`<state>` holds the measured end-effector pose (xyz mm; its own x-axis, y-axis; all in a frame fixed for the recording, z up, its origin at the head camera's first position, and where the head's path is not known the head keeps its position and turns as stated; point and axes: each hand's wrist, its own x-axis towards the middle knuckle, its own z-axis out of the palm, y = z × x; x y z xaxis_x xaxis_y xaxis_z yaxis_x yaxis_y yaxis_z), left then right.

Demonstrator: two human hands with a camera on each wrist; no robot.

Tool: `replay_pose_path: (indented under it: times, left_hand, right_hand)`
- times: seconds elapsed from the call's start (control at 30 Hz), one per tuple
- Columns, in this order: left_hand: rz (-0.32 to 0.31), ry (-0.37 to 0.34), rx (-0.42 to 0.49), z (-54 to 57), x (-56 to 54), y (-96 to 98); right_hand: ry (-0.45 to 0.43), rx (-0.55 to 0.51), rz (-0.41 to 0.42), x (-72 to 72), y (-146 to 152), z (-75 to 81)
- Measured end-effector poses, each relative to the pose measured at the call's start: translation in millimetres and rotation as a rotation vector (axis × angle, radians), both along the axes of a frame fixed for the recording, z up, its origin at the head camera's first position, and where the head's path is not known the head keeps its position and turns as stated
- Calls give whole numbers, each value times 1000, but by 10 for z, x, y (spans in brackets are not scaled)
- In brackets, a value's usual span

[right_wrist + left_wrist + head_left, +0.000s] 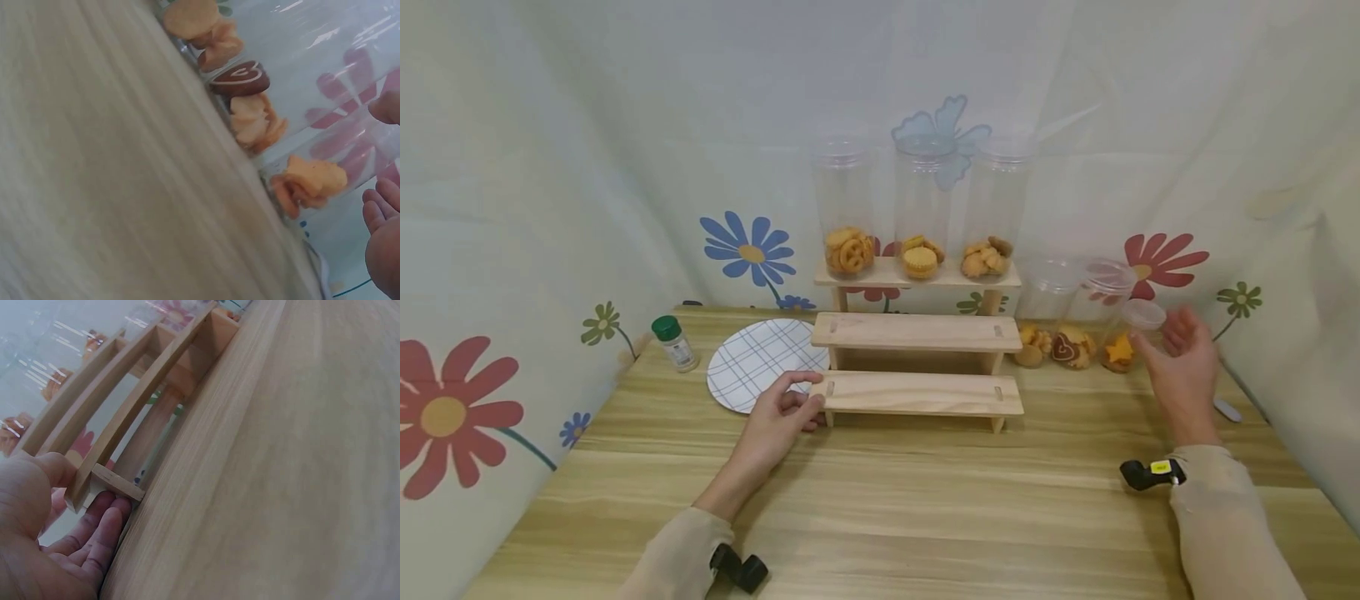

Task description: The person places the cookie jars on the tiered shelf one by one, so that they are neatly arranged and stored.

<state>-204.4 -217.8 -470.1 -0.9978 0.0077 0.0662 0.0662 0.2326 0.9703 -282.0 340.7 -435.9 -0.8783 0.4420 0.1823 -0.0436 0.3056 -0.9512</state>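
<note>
A three-step wooden display stand (917, 392) stands mid-table. My left hand (782, 417) grips the left end of its lowest step; in the left wrist view the thumb lies at the board's edge and the curled fingers (100, 540) are against the end support. On the right, my right hand (1187, 375) is beside a clear jar (1144, 315) with a star-shaped cookie (1120, 350). Its thumb and fingers are spread apart at the jar's upper part. Left of this jar stand two taller clear jars, one with a heart cookie (240, 80) and one with round cookies (1032, 346).
Three tall clear jars of cookies (850, 250) stand on the top step. A checked round plate (752, 367) lies left of the stand, with a green-capped shaker (675, 343) further left. Behind the table (925, 517) hangs a flowered curtain (625, 125). A pale handle (1227, 410) lies at far right.
</note>
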Motion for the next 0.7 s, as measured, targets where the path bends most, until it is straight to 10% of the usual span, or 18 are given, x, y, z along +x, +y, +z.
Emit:
replay_pose_path:
  times: [0.7]
  left_hand:
    - [1, -2, -4, -2, 3, 0]
  right_hand:
    - [-3, 56, -4, -164, -2, -352]
